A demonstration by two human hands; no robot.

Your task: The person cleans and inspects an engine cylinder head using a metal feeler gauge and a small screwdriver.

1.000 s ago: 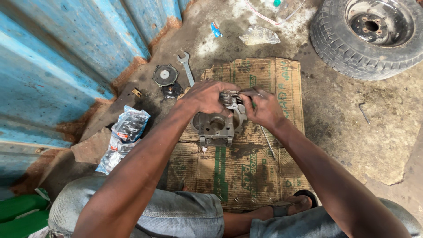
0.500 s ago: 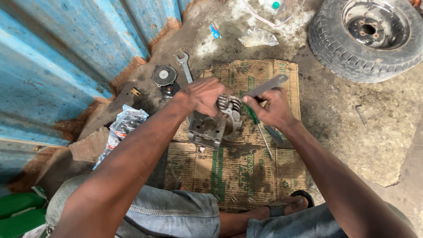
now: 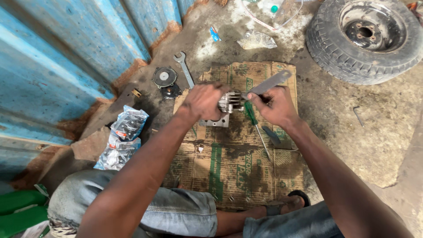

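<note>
Roadside repair workshop: dirt floor (image 3: 352,132), oil-stained cardboard (image 3: 238,167) as work mat, spanner (image 3: 184,68) far left, wheel with tyre (image 3: 365,37) far right, rusty blue metal wall (image 3: 66,57) left.

Corrugated blue metal wall (image 3: 57,57), rusted along its base. Oil-stained dirt floor (image 3: 352,128). Flattened cardboard sheet (image 3: 233,172), soiled. Small tyre on rim (image 3: 368,37), upper right. Even daylight, apparently outdoors. Clear plastic litter (image 3: 255,40) near wall.

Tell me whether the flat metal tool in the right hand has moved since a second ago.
Yes. The flat metal tool has swung up and out, now pointing toward the tyre, above the green-handled screwdriver lying on the cardboard.
</note>
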